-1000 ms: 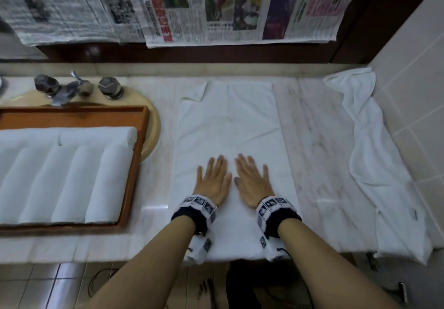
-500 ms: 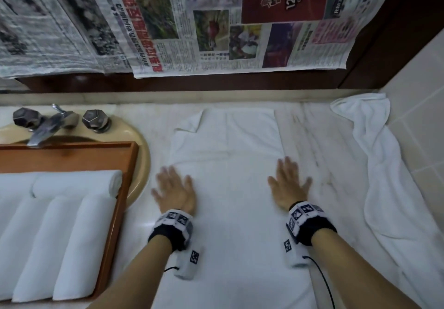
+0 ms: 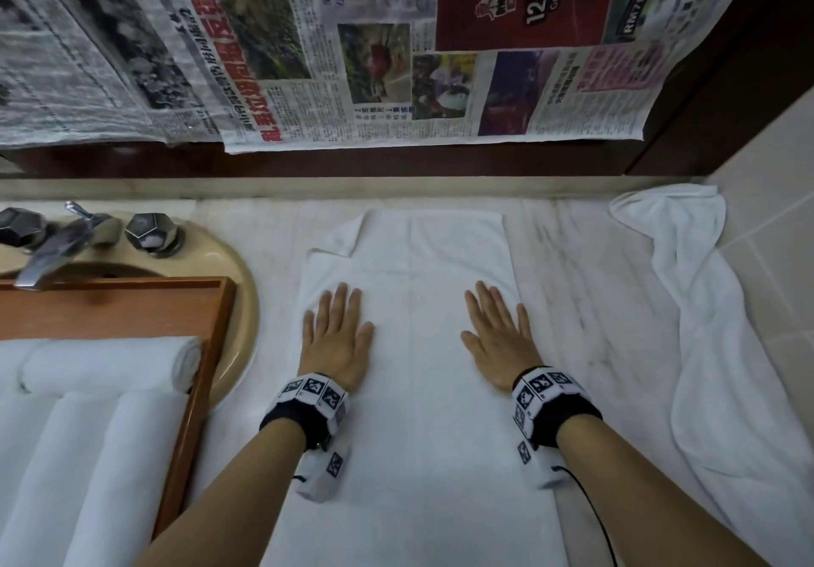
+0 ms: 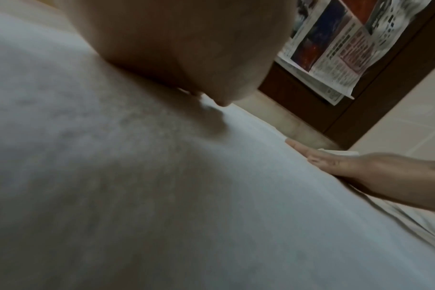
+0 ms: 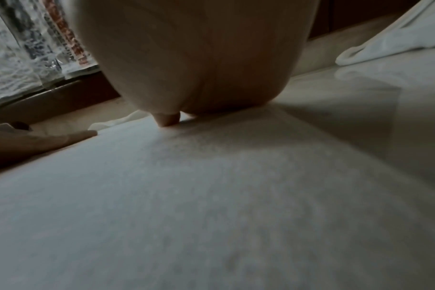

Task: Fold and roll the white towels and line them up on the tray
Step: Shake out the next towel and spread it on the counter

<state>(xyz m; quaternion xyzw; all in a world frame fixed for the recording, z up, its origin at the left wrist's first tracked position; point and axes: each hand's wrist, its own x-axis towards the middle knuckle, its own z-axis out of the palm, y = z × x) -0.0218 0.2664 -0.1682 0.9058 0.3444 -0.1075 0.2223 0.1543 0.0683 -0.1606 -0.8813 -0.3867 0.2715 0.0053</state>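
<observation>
I have the folded towel (image 3: 414, 346) spread lengthwise on the marble counter (image 3: 586, 302), its near end running off toward me, and both my palms lie flat on it: my left hand (image 3: 337, 337) near its left edge, my right hand (image 3: 497, 342) near its right edge, fingers straight and together, gripping nothing. Smoothing looks like the step in hand, so I want even pressure through the whole palm, as the wrist views show only the heels of my hands and a fingertip touching cloth. The far left corner (image 3: 339, 236) is flipped over on itself; I judge that it needs flattening before any rolling, or the roll will come out lumpy at 1 end. The long edges should stay parallel so the roll matches the rolled towels (image 3: 105, 456) already lying side by side in the wooden tray (image 3: 220, 324) at my left, which sits over the basin (image 3: 246, 302). 1 more loose towel (image 3: 704, 346) waits crumpled along the right wall.
</observation>
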